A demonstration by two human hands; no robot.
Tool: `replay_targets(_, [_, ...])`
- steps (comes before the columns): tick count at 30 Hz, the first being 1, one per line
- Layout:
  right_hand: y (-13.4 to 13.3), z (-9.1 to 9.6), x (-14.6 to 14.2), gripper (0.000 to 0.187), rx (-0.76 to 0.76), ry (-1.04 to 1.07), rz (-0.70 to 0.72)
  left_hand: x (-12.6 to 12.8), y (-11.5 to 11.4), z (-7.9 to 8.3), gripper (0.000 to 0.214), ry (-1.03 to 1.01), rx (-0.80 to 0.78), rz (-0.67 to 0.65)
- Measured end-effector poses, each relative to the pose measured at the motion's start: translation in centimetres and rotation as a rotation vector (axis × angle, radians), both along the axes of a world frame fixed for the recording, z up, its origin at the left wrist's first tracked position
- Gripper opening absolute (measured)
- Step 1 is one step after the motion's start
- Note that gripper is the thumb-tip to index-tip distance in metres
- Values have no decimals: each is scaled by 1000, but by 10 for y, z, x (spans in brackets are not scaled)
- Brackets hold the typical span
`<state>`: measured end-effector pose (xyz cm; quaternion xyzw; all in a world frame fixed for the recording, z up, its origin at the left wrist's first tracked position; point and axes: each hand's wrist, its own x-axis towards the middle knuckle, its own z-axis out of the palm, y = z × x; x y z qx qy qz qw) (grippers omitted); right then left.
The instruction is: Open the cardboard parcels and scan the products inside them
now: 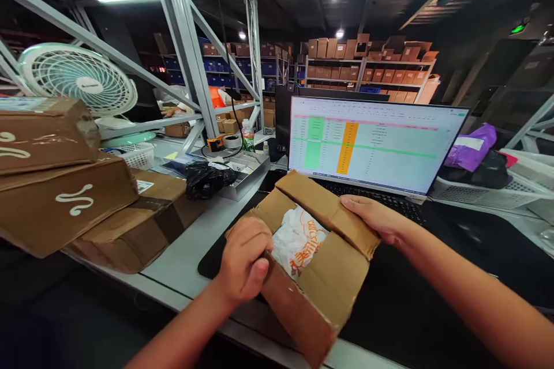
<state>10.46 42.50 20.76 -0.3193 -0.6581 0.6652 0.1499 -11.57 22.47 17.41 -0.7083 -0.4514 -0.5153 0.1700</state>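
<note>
A small brown cardboard box, tilted over the desk's front edge, has its top flaps parted. Through the gap shows a crumpled white plastic bag with orange print; whatever it wraps is hidden. My left hand is closed on the box's left edge, fingers curled over the rim. On the opposite side, my right hand grips the long far flap, thumb on top and the other fingers mostly out of sight beneath. Behind the box stands a monitor showing a spreadsheet, with a keyboard partly covered below it.
Several cardboard boxes are piled at the left, below a fan. A black plastic bag lies beside a metal tray. White baskets with parcels stand at the right. A black desk mat covers the desk.
</note>
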Motion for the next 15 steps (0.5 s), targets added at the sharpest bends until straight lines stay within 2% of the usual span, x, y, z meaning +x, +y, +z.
replay_targets(2, [-22, -1, 7, 54, -96, 61, -90, -9, 6, 12, 55, -3, -125, 50])
replay_targets(4, [-44, -4, 15, 56, -172, 122, -159, -15, 11, 22, 52, -10, -341, 149])
replay_targets(6, [-61, -9, 21, 56, -222, 184, -189, -18, 14, 25, 33, -16, -525, 282])
replay_targets(7, [-66, -11, 23, 55, -242, 206, -186, -19, 14, 24, 19, -31, -564, 366])
replay_targets(8, [-70, -13, 25, 54, -259, 222, -178, -21, 13, 22, 23, -54, -573, 449])
replay_targets(10, [-73, -16, 27, 52, -271, 236, -170, -26, 10, 18, 70, -114, -576, 590])
replay_targets(11, [-74, -16, 27, 52, -268, 238, -175, -30, 7, 16, 88, -154, -612, 637])
replay_targets(12, [-76, -17, 26, 52, -264, 242, -185, -34, 2, 16, 97, -213, -689, 673])
replay_targets(14, [-80, -19, 23, 52, -260, 256, -207, -41, -8, 20, 96, -405, -969, 639])
replay_targets(15, [-84, -20, 21, 52, -261, 266, -209, -42, -14, 25, 90, -529, -1146, 560])
